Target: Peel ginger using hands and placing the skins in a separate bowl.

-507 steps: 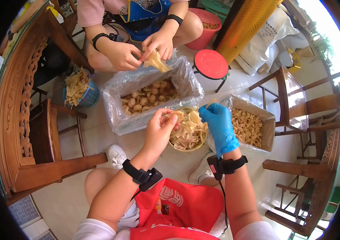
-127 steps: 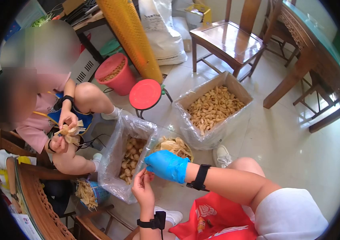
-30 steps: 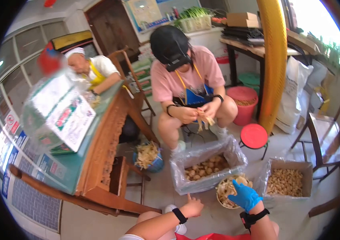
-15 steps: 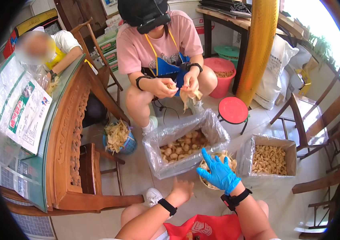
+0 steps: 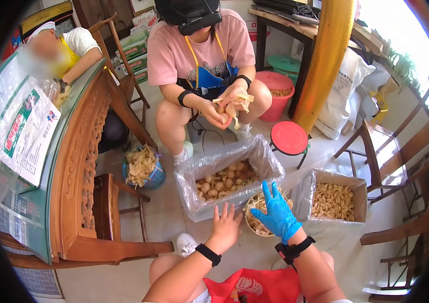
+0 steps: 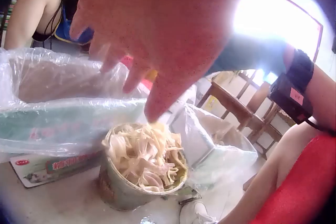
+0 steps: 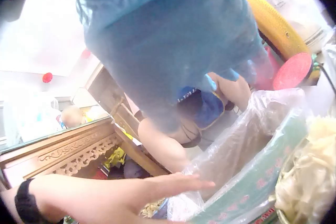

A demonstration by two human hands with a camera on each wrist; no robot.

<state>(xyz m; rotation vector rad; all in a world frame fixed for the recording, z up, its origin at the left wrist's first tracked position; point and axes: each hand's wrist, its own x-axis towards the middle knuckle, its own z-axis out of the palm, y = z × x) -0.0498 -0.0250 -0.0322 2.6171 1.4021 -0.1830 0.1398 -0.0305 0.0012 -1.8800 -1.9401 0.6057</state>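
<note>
My bare left hand [image 5: 224, 230] has its fingers spread, below the plastic-lined box [image 5: 189, 206] of garlic bulbs [image 5: 223, 183], and holds nothing. The blue-gloved right hand [image 5: 278, 214] also has its fingers extended and is free of any object. It overlaps a small bucket [image 6: 116, 190] heaped with dry garlic skins [image 6: 144, 158], hiding part of it in the head view. To the right stands a second lined carton [image 5: 339, 177], filled with separated tan cloves [image 5: 331, 203]. Each wrist view is largely filled by the back of its own hand.
Opposite sits a person in a pink shirt [image 5: 174, 60], handling a bulb and loose skins [image 5: 237, 103]. A blue basket [image 5: 155, 177] of skins stands by the carved table [image 5: 88, 166]. A red stool [image 5: 289, 138] and wooden chair [image 5: 383, 151] flank the boxes. Another person leans on the table.
Earlier both hands pinched pieces over the skins, then met close together. Since then they have separated, emptied and spread their fingers. The head view has swung about and tilted downward again.
</note>
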